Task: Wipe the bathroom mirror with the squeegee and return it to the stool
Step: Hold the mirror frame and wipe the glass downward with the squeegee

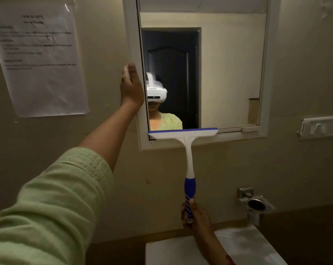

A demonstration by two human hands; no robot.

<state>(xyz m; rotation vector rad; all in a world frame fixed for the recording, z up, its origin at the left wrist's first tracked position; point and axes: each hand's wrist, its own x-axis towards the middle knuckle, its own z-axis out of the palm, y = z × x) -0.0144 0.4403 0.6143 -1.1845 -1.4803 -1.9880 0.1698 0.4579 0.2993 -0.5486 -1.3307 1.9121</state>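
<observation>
Checking in from the remote seat, here's my feed. The right hand (194, 215) is wrapped round the bottom end of the squeegee (188, 150), fingers and thumb curled tight on the blue striped part of the handle. The squeegee stands nearly upright, with its white head across the bottom left corner of the mirror (228, 73). The blue rubber strip lies right along the lower edge of the glass, running from the left corner to about halfway across. The handle hangs down past the white frame (132, 35) and over the beige wall (161, 178). The left hand (131, 87) is up at the frame's left side with fingers straight and pointing up, not gripping anything. It looks flat against the frame, but I honestly can't tell if it's actually touching. That arm has a light green sleeve (56, 197) pushed back to about mid-forearm. The glass reflects a dark door (171, 64) and a person in a white headset (156, 92) and a green top. There's a printed sheet of paper (39, 60) stuck to the wall left of the mirror, the text too blurry to read. A white fitting (322, 127) is on the wall at right, a metal ring holder (256, 204) sits lower down, and a white ceramic top (247, 245) is below the right arm.
</observation>
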